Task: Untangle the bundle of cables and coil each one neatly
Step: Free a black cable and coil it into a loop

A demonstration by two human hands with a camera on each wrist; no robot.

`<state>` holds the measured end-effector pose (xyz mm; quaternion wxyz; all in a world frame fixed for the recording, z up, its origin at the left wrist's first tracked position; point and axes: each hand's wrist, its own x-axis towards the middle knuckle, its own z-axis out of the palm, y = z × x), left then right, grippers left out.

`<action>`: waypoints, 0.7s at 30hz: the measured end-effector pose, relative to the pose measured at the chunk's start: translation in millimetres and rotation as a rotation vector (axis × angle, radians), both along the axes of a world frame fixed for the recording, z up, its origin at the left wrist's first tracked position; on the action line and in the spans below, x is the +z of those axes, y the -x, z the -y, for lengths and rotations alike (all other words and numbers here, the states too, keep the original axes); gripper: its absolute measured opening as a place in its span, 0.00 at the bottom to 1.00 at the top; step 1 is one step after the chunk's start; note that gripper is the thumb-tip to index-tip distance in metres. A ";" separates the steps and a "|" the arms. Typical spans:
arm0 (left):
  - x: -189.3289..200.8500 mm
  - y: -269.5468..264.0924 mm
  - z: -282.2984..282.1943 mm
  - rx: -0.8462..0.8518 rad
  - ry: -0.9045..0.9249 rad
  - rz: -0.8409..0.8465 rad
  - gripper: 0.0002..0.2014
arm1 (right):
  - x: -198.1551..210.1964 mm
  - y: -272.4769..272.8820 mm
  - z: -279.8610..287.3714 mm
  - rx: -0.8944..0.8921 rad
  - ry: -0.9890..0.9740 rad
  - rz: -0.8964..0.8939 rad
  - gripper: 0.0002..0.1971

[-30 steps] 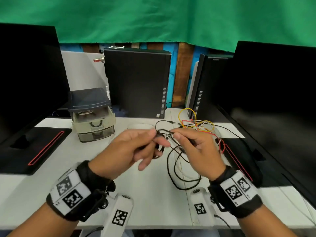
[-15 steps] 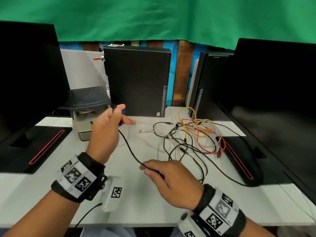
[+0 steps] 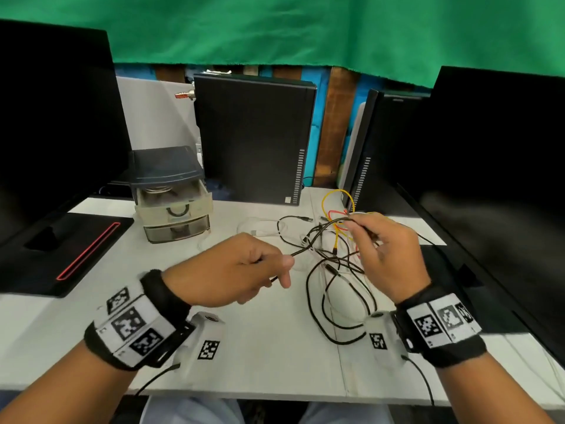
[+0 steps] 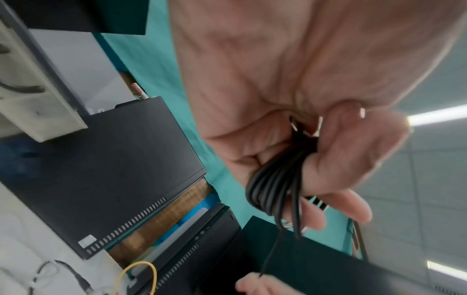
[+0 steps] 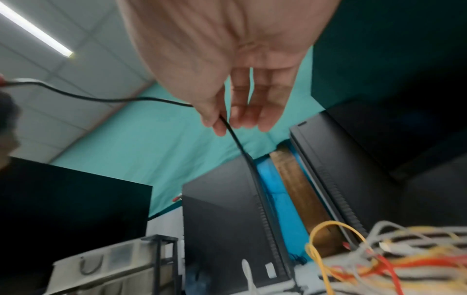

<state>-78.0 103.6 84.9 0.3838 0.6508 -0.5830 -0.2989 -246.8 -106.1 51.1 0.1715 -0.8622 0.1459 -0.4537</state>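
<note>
Left hand (image 3: 235,270) grips perhaps five black cable (image 3: 308,247) loops; right hand (image 3: 388,252) pinches its strand.

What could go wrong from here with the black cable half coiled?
1. The black cable runs from the left hand through the loose pile; pulling may drag or tighten it.
2. The right hand only pinches the strand lightly, so it may slip.
3. The coil in the left fingers may spring open.

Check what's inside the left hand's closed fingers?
Left hand grips several loops of black cable, visible in the left wrist view. Its end inside the fist is hidden.
</note>
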 end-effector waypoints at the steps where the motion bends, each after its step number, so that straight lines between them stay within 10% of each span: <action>1: 3.5 -1.3 -2.0 -0.020 0.028 -0.106 0.28 | -2.9 1.5 6.6 -0.042 0.040 0.004 0.09; 12: 43.7 -21.4 -31.2 0.043 0.324 -0.643 0.24 | 30.8 -31.6 94.5 -0.429 -0.251 -0.337 0.12; 17: 54.7 -16.9 -36.0 0.180 0.408 -0.622 0.22 | 74.3 -60.0 71.1 -0.076 -0.716 0.128 0.10; 21: 57.6 -5.2 -33.1 0.197 0.427 -0.674 0.22 | 94.7 -78.7 12.2 0.137 -0.669 0.098 0.11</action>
